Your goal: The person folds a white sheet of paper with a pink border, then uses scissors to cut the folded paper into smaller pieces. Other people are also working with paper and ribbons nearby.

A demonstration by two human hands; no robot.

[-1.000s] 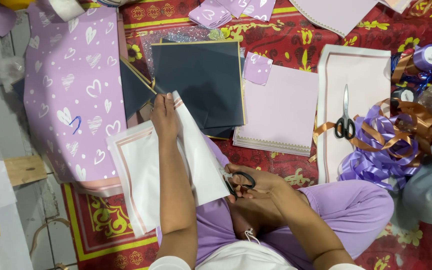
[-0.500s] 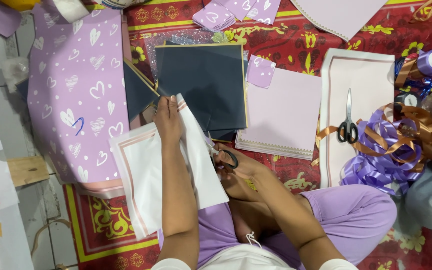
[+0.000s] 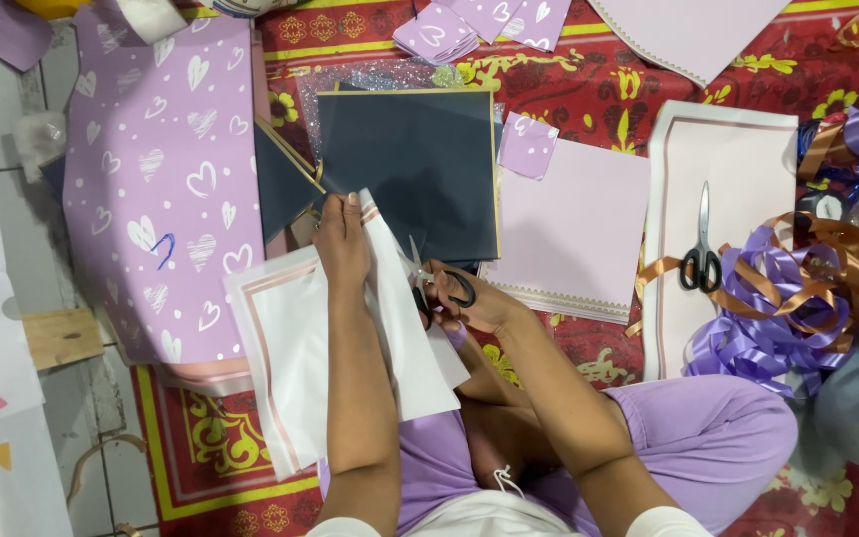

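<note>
My left hand (image 3: 342, 244) pinches the far end of a folded white paper sheet with a pink border (image 3: 295, 348), holding it above my lap. My right hand (image 3: 474, 298) grips black-handled scissors (image 3: 437, 285), whose blades meet the right edge of that white sheet near its far end. Just beyond both hands lies a dark navy square sheet with a gold edge (image 3: 420, 169) on the red patterned mat.
A lilac heart-printed wrapping sheet (image 3: 161, 189) lies at the left. Plain pink paper (image 3: 574, 224) and a white bordered sheet (image 3: 738, 179) carrying a second pair of scissors (image 3: 700, 261) lie at the right, beside purple and brown ribbons (image 3: 797, 298). Small lilac pieces (image 3: 439, 30) sit at the top.
My right hand with the scissors has travelled up along the white sheet's right edge, from near my lap toward its far end. My left hand has stayed on the sheet's far end.
</note>
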